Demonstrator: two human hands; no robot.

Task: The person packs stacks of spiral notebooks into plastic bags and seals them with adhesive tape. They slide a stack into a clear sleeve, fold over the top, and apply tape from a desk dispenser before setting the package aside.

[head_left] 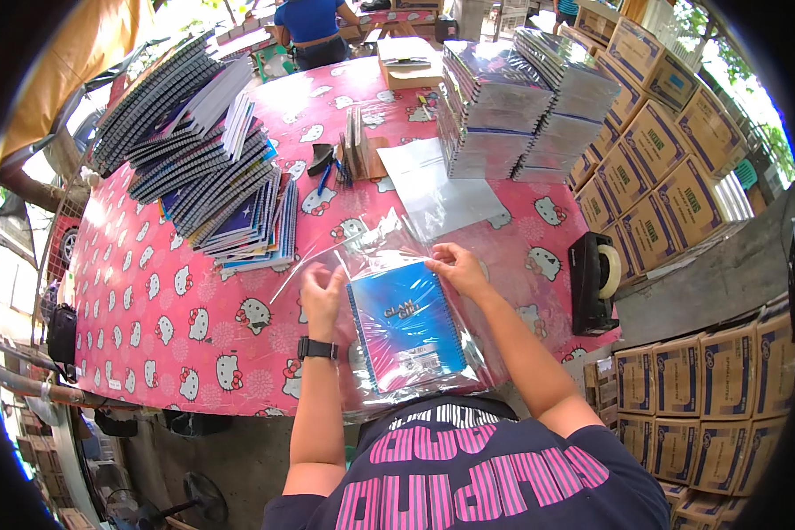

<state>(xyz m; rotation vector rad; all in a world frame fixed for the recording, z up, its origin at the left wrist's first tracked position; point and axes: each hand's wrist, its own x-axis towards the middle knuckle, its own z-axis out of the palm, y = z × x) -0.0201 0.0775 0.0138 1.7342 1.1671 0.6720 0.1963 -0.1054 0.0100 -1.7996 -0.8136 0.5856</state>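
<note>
A spiral notebook [402, 331] with a blue and pink cover lies at the table's near edge, inside a clear plastic bag [382, 240]. The bag's loose, crinkled end spreads past the notebook's far edge. At the notebook's far left corner, my left hand [322, 293], with a black watch [317, 347] on the wrist, pinches the bag's film. On the other side my right hand [458, 268] has its thumb and fingers closed on the film by the far right corner.
Fanned spiral notebooks [208, 181] are heaped at left. Wrapped notebook stacks [503, 115] stand far right, near a white sheet [437, 185]. A tape dispenser [589, 283] sits at the right edge. Pens [325, 179] lie mid-table. Cartons [654, 185] line the right; a person [309, 26] is beyond.
</note>
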